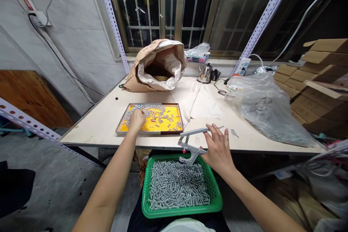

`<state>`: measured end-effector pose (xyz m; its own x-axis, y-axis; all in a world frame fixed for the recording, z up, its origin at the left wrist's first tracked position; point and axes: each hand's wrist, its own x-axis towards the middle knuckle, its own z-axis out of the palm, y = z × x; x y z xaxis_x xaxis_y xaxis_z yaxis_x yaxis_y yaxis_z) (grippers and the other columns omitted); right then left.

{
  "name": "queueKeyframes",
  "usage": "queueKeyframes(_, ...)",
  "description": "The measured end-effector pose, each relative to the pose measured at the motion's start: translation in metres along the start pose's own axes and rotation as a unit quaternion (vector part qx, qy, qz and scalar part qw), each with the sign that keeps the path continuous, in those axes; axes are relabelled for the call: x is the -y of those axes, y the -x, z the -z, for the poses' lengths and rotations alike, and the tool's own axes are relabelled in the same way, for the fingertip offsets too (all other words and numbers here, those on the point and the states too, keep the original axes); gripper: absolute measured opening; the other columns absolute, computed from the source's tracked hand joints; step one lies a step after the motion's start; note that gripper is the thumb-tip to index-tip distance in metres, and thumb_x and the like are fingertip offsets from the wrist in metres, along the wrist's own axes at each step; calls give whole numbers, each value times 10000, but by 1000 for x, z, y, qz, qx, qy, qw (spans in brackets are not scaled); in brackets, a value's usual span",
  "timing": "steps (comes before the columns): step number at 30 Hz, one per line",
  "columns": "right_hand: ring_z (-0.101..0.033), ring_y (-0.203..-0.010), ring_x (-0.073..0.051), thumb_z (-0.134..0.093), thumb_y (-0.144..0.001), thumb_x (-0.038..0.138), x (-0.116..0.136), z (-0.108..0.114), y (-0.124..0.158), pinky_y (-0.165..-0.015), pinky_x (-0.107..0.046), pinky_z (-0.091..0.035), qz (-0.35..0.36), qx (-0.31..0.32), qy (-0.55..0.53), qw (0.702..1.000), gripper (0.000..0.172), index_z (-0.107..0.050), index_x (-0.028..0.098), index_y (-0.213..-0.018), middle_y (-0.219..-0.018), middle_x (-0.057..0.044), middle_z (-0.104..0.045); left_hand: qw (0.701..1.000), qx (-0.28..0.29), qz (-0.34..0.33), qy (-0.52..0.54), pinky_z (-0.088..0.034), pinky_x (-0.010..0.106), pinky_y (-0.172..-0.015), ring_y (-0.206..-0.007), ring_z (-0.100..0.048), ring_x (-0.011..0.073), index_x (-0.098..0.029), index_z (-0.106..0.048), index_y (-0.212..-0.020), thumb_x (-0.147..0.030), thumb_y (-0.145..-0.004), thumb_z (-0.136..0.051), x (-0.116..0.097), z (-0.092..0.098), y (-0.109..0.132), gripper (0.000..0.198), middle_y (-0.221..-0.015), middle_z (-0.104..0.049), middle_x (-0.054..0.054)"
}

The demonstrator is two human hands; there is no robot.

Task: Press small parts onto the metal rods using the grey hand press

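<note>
My left hand (pixel 136 119) reaches into a shallow tray (pixel 121 123) with a yellow floor, its fingers curled down among several small silver parts (pixel 152 110); what they hold is hidden. My right hand (pixel 217 148) grips the handles of grey metal hand pliers (pixel 191 145) with a spring, held over the table's front edge. Below on my lap sits a green plastic basket (pixel 214 203) filled with several finished silver parts (pixel 176 185).
A pale table (pixel 100 123) carries an open brown paper sack (pixel 159 65), a cloth (pixel 201 105), a clear plastic bag of parts (pixel 269 112), a kettle (pixel 205 73) and a power strip (pixel 241 67). Cardboard boxes (pixel 320 65) stack at right. Perforated steel posts (pixel 111 18) frame the window.
</note>
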<state>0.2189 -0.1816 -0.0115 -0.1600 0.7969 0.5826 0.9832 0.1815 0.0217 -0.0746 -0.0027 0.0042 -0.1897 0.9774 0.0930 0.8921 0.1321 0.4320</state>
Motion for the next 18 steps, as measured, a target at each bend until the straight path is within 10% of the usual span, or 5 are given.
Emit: queueKeyframes(18,-313,-1326,-294,-512,-764,250,1,-3,-2,-1128,-566,-96,9,0,-12,1000,379,-531,120,-1120,-1346,-159,-460,994,97,2,-45,-478,321,-726,-893,-656,331,-114,-681,-689,-44,-559,-649,12,-2,-12,151,-828,-716,196)
